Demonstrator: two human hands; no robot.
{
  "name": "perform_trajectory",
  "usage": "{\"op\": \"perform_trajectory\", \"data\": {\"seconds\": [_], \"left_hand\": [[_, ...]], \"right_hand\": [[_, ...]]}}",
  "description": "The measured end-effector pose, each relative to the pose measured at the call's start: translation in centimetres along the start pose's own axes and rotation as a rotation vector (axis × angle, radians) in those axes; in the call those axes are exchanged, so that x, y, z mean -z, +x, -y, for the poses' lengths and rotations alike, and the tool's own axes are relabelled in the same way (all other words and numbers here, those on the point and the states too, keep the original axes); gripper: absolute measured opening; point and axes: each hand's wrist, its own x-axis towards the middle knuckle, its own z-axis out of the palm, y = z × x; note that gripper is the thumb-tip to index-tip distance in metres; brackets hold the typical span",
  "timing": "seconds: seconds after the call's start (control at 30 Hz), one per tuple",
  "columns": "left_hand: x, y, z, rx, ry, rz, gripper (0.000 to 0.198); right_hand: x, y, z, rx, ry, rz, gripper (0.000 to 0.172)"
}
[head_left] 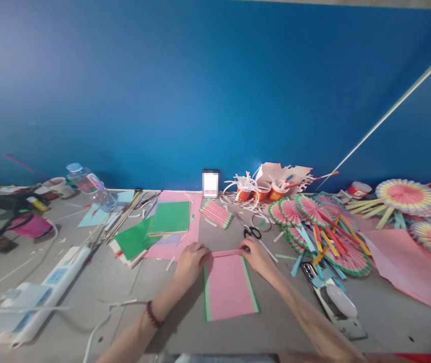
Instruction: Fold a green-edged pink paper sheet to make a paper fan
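Pink sheet with green side strips, flat on the grey table, right in front of the body. Far edge turned up into one narrow fold, pinched near its left corner by the left hand, fingers closed on it, and near its right corner by the right hand, likewise closed on the fold. By the look of it, only this first pleat begun; rest of the sheet smooth, uncreased.

Just beyond the right hand, black-handled scissors; farther back, a fully pleated pink strip. To the right, a heap of finished pink-and-green fans. To the left, green paper, then a white power strip. Against the blue wall, an upright phone and orange cups.
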Motion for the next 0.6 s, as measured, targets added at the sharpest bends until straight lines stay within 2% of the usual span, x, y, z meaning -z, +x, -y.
{"op": "perform_trajectory", "data": {"seconds": [0.2,0.4,0.6], "left_hand": [[0.1,-0.4,-0.3,0.047,-0.074,-0.003,0.019],[1.3,-0.7,-1.1,0.129,-0.2,0.059,0.026],[2.6,-0.7,-1.2,0.177,-0.449,-0.032,0.021]], "right_hand": [[0.6,-0.5,0.9,-0.05,0.058,0.039,0.003],[1.7,-1.0,1.3,0.009,0.151,0.005,0.005],[2.7,-1.6,2.0,0.037,0.18,-0.037,0.013]]}}
